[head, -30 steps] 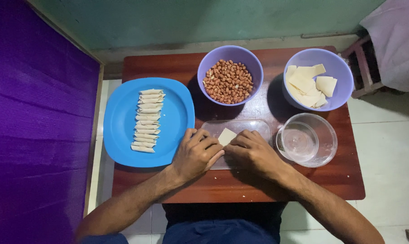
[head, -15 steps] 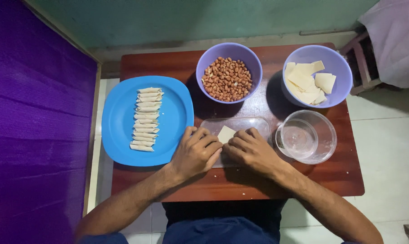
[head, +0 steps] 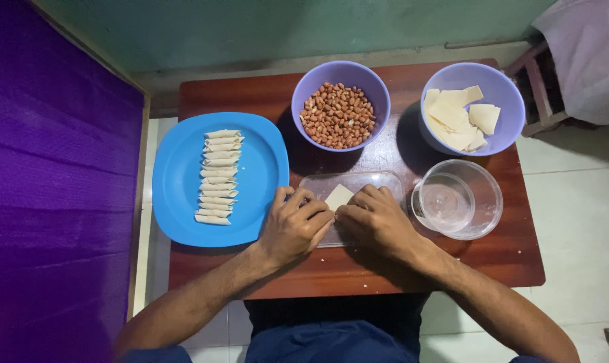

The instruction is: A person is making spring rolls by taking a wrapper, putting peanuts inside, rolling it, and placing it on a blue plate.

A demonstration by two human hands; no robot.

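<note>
My left hand (head: 294, 225) and my right hand (head: 375, 218) rest together on a clear flat plastic tray (head: 378, 183) at the table's front middle. Between their fingertips lies a small pale square dough wrapper (head: 338, 196), pinched by both hands along its near edge. What sits under the wrapper is hidden by my fingers. A purple bowl of peanuts (head: 338, 114) stands just behind the tray. A second purple bowl (head: 503, 94) at the back right holds several more pale wrappers (head: 455, 117).
A blue plate (head: 176, 181) on the left carries a column of several rolled dough sticks (head: 217, 176). A clear glass bowl (head: 479, 195) with liquid sits right of the tray. The brown table (head: 519, 262) abuts a purple wall on the left; a wooden stool stands at the back right.
Both hands stay on the wrapper at the tray, with only slight finger shifts. Nothing else has moved.
</note>
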